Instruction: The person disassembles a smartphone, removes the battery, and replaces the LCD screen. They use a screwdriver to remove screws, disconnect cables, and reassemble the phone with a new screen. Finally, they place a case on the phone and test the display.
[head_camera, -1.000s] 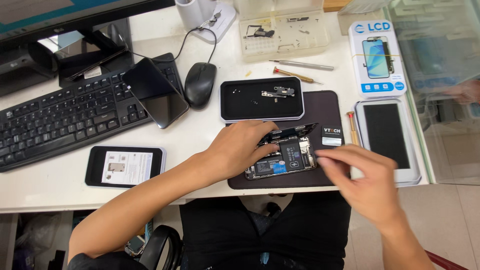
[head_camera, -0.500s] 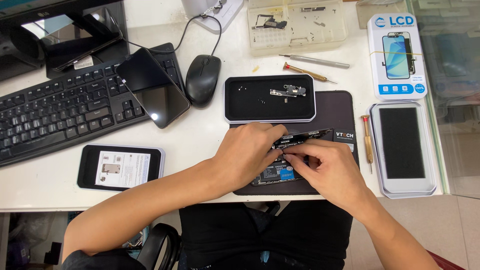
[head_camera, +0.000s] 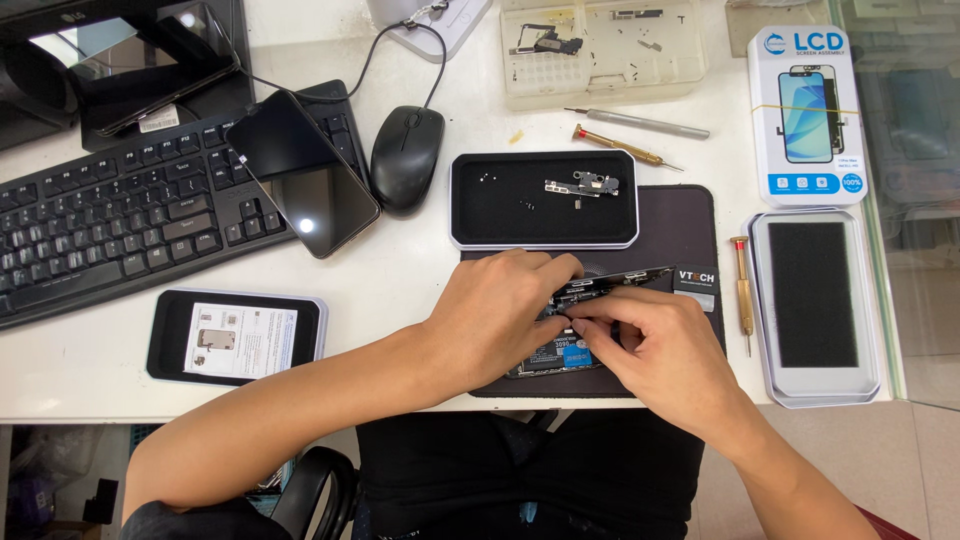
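Note:
An opened phone (head_camera: 560, 352) with its insides showing lies on a dark work mat (head_camera: 680, 230) at the table's front edge. My left hand (head_camera: 500, 315) lies over the phone's left half and holds it down. My right hand (head_camera: 655, 350) comes in from the right, thumb and forefinger pinched together on the phone's inner parts near its top. What sits between those fingertips is too small to tell. Just behind the hands stands a black tray (head_camera: 500, 200) with a few small metal parts and screws.
A keyboard (head_camera: 120, 220), a dark phone (head_camera: 300, 175) leaning on it and a mouse (head_camera: 405, 160) lie to the left. A lit phone (head_camera: 235, 338) sits front left. A clear parts box (head_camera: 600, 50), screwdrivers (head_camera: 625, 145) (head_camera: 742, 290), a screen box (head_camera: 808, 115) and a foam tray (head_camera: 812, 300) lie behind and right.
My right hand has moved left from the mat's right edge onto the opened phone and meets my left hand there. The left hand has stayed on the phone.

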